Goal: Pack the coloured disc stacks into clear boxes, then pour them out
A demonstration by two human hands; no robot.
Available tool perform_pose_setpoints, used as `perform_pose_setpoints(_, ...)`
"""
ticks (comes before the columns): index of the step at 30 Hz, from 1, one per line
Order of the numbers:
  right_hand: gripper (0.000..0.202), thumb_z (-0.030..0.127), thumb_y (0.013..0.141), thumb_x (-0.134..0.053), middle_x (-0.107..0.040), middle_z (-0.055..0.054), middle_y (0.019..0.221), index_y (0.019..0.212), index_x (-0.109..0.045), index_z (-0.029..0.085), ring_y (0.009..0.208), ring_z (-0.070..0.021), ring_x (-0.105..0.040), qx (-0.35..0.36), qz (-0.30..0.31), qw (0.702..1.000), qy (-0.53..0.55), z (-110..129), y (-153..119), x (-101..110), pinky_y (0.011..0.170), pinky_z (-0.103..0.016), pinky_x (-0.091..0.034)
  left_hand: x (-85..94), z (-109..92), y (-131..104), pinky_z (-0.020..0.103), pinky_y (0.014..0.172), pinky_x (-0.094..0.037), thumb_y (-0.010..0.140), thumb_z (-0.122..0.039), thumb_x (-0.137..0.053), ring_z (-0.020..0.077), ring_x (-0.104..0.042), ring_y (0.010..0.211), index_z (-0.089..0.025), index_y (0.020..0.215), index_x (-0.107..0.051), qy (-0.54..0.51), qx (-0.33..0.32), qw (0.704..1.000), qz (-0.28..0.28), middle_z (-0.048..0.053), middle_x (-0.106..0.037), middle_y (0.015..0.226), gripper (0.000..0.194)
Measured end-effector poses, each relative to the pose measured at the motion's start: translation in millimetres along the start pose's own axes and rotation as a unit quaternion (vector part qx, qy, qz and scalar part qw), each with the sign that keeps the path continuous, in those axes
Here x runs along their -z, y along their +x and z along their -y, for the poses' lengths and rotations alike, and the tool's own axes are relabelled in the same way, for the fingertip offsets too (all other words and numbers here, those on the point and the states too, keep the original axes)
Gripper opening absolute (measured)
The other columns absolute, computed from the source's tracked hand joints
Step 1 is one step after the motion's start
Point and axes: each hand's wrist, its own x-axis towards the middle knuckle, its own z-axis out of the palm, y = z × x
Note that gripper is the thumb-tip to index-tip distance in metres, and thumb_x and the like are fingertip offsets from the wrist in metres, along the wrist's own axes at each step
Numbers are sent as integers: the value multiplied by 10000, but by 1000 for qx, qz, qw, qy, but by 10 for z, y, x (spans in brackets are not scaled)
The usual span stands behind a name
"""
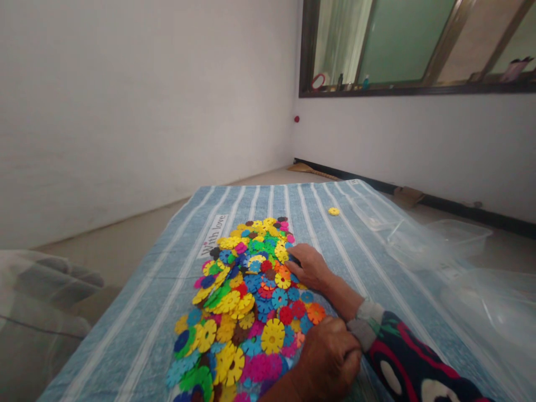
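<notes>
A long heap of flower-shaped plastic discs (273, 336) in yellow, blue, green, pink, red and orange lies on a striped cloth. At the heap's right edge is my right hand (309, 267), its fingers stretched apart and touching discs near a yellow one. Nearer to me, my left hand (329, 357) is closed in a fist beside the heap's near right side. It meets the grey cuff (369, 322) of my right sleeve and appears to pinch it; its fingertips are partly hidden. One single yellow disc (334, 211) lies apart, toward the far right.
The blue-and-white cloth (154, 312) covers the table. Clear plastic boxes (448, 237) and lids stand along the right side. Translucent plastic sheeting (37, 301) is at the left. Walls meet behind the table, with a window (406, 44) at the upper right and cardboard (408, 195) on the floor.
</notes>
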Motion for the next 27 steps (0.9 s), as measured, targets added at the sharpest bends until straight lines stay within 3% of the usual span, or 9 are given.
perform_pose_setpoints(8, 183, 307, 880, -535, -617, -76, 915, 959, -635, 174, 902, -201, -511, -21, -7, 1000, -2, 8, 107, -7, 806, -303, -369, -20, 20, 10, 235, 569, -285, 718, -102, -571, 90, -476, 645, -158, 602, -519, -9, 1, 1000, -16, -6, -526, 636, 140)
perform_pose_setpoints(13, 177, 335, 857, -574, -596, -82, 954, 807, -637, 177, 950, -206, -495, -38, 32, 999, -19, 66, 165, 28, 839, -318, -369, -23, 11, 4, 234, 578, -291, 732, -104, -562, 92, -482, 647, -155, 594, -509, -7, 3, 1000, 0, -2, -530, 634, 157)
perform_pose_setpoints(20, 220, 383, 833, -609, -606, -83, 954, 779, -647, 173, 954, -209, -508, -73, 59, 995, -25, 100, 186, 30, 834, -325, -372, -9, 37, 6, 234, 590, -300, 727, -99, -568, 94, -493, 660, -155, 604, -531, -16, 3, 1000, 9, -1, -541, 647, 140)
perform_pose_setpoints(27, 106, 279, 760, -664, -622, -48, 873, 770, -619, 184, 894, -189, -533, -109, 14, 993, 51, 23, 180, -57, 816, -307, -390, -8, 6, 2, 233, 574, -295, 724, -102, -569, 92, -485, 647, -158, 591, -516, -21, 11, 1000, 5, -3, -528, 638, 153)
